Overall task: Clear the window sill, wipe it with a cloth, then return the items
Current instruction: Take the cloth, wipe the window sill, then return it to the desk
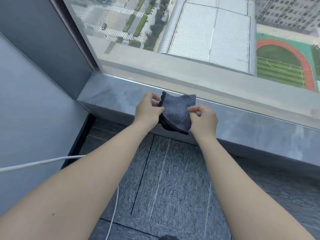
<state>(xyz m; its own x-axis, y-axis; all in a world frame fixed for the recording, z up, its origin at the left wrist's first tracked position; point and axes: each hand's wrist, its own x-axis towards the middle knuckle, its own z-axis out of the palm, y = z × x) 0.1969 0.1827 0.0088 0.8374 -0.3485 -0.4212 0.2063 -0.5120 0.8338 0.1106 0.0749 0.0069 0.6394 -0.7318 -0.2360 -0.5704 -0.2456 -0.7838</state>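
Note:
A dark grey folded cloth (176,113) hangs between both hands just above the front edge of the grey stone window sill (251,125). My left hand (149,111) pinches the cloth's left edge. My right hand (203,119) pinches its right edge with thumb and fingers. The cloth is folded into several layers. The sill shows faint damp streaks left of the cloth and no items stand on the visible part.
A large window pane (190,32) rises behind the sill, with a dark frame post (76,35) at the left. A grey wall (34,110) closes the left side. A white cable (43,162) crosses the dark carpet tiles (173,179) below.

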